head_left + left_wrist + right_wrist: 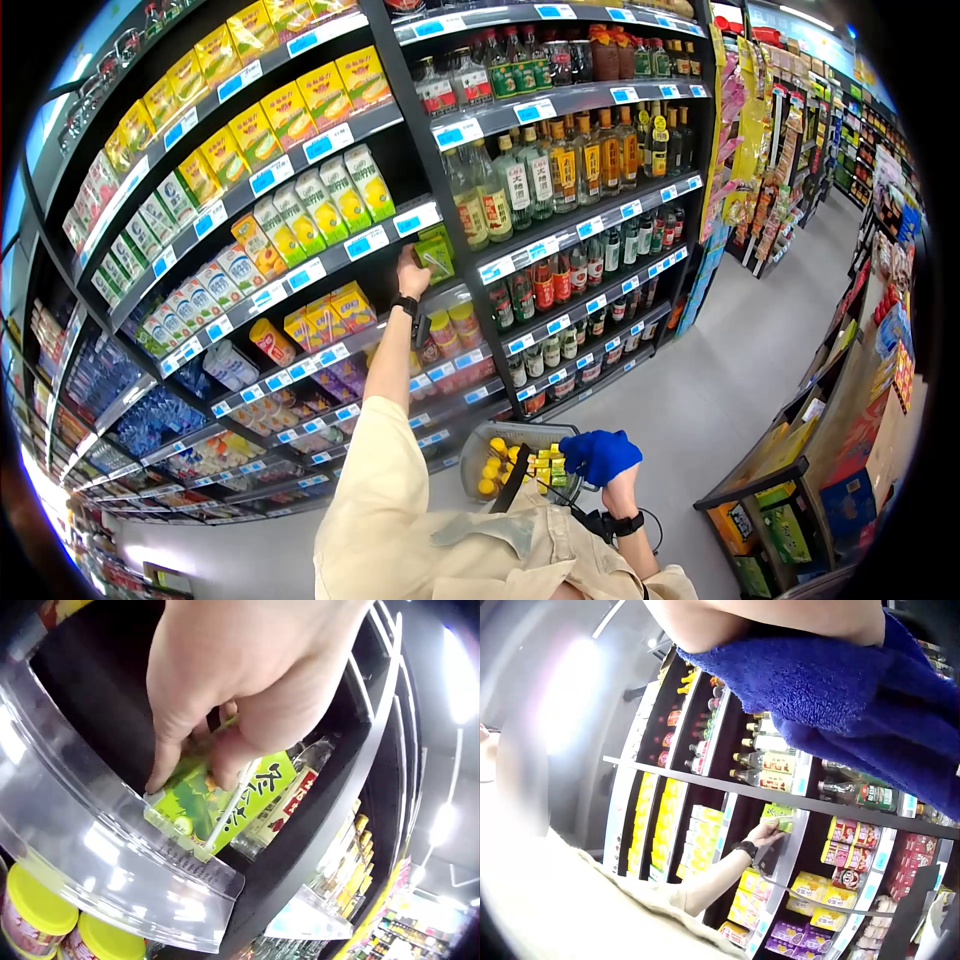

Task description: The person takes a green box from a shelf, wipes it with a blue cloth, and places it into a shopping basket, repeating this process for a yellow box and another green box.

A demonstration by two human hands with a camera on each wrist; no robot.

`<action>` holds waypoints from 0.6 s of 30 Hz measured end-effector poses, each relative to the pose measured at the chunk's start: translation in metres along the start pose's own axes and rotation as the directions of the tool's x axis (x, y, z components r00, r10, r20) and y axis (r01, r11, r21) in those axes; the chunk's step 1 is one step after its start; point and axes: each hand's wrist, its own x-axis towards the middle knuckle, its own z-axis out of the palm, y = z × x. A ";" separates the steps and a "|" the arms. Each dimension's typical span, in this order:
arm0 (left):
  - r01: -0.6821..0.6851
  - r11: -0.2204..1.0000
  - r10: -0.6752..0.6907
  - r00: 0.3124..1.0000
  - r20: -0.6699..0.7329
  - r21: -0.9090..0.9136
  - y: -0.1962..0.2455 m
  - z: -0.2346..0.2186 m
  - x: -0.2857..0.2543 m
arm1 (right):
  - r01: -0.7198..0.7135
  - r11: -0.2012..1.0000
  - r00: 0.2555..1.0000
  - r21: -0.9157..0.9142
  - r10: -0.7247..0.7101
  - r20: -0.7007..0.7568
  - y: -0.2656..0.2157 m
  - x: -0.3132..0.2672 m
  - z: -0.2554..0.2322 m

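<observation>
My left hand (413, 275) reaches into a shelf at the end of the drinks rack. Its thumb and fingers grip the top of a green drink carton (196, 801), which has a white straw (231, 808) on its side. In the left wrist view the carton stands behind the clear shelf lip (120, 832), with a glass bottle (289, 802) beyond it. My right hand (620, 492), held low in front of the body, grips a bunched blue towel (603, 455). In the right wrist view the towel (802, 686) hides most of the fingers.
A grey basket (468, 478) holding yellow items and small cartons is below, beside the towel. White and green cartons (330, 205) line the shelf above my left hand. Yellow-lidded tubs (463, 320) stand below it. Bottles (540, 170) fill the adjoining rack; a display stand (770, 490) is at right.
</observation>
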 end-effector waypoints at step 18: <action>-0.196 0.768 -0.033 0.939 0.343 0.610 0.060 0.003 0.020 | -0.134 0.982 0.985 -0.131 0.146 0.088 0.022 0.025 0.006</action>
